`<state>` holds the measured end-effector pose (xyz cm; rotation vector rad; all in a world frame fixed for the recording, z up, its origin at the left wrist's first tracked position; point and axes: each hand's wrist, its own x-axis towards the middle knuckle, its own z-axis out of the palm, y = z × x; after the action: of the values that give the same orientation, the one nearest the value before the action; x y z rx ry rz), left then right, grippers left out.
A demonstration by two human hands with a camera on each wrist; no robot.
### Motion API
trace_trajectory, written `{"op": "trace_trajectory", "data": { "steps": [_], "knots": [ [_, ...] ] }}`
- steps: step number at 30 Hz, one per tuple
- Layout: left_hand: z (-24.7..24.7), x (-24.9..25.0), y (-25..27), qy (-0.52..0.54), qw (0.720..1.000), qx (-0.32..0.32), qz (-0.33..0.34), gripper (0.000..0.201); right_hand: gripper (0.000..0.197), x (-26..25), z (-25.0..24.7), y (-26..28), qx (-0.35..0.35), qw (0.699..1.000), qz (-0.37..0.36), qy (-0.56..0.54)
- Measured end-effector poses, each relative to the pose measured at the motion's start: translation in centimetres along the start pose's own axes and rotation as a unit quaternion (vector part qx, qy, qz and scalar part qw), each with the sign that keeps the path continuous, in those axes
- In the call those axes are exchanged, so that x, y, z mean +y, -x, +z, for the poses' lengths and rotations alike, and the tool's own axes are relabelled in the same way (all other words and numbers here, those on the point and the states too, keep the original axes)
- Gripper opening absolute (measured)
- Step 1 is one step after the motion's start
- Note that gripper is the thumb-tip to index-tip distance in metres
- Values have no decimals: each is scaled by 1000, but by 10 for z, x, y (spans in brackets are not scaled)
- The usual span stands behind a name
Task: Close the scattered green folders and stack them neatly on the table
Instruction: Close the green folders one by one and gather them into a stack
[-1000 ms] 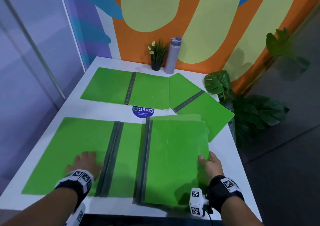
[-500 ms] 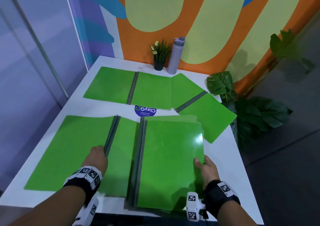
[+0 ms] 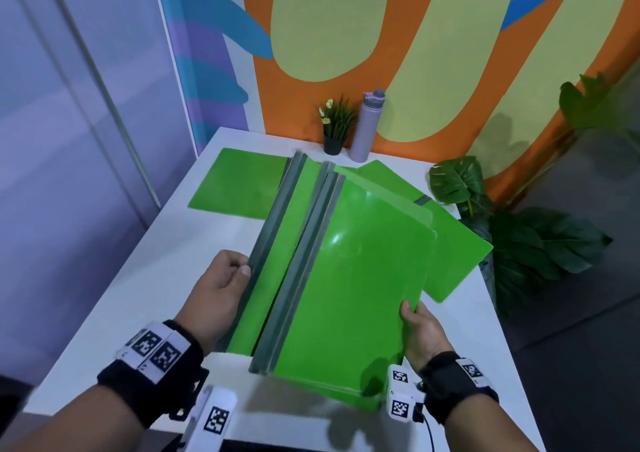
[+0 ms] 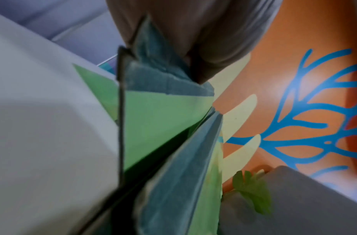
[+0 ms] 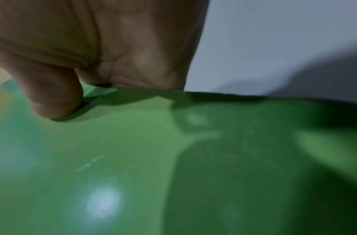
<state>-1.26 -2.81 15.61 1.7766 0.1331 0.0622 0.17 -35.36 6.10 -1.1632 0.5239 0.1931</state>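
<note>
Your left hand grips the grey spine edge of a closed folder at centre frame, bringing it against the closed one your right hand pinches at its right edge, thumb on top, both raised off the white worktop. Two folders look shut and nearly paired. At upper centre, another folder lies open, and one more lies at right centre, so roughly half the job remains.
</note>
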Motion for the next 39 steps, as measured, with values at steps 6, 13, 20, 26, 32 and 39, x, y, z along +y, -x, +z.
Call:
{"op": "trace_trajectory", "data": {
  "steps": [6,13,20,26,32,39],
  "knots": [
    [1,-20,-9,-23,996,-38,-81,22,67,8,46,-15,0,996,-10,93],
    [-12,-38,-26,-104,986,35,-123,29,41,-5,87,-51,-47,936,-100,334],
    [-33,-71,-48,-109,978,111,-140,28,43,-10,62,-146,65,780,-66,619],
    [-40,-99,-67,-68,978,125,-155,28,55,-19,70,-205,69,710,-69,698],
    [-43,-122,-81,-39,977,133,-160,26,58,-20,95,-251,35,654,-52,754],
    [-49,-126,-87,-12,977,136,-166,26,62,-9,91,-244,-25,587,-43,808]
  ]
}}
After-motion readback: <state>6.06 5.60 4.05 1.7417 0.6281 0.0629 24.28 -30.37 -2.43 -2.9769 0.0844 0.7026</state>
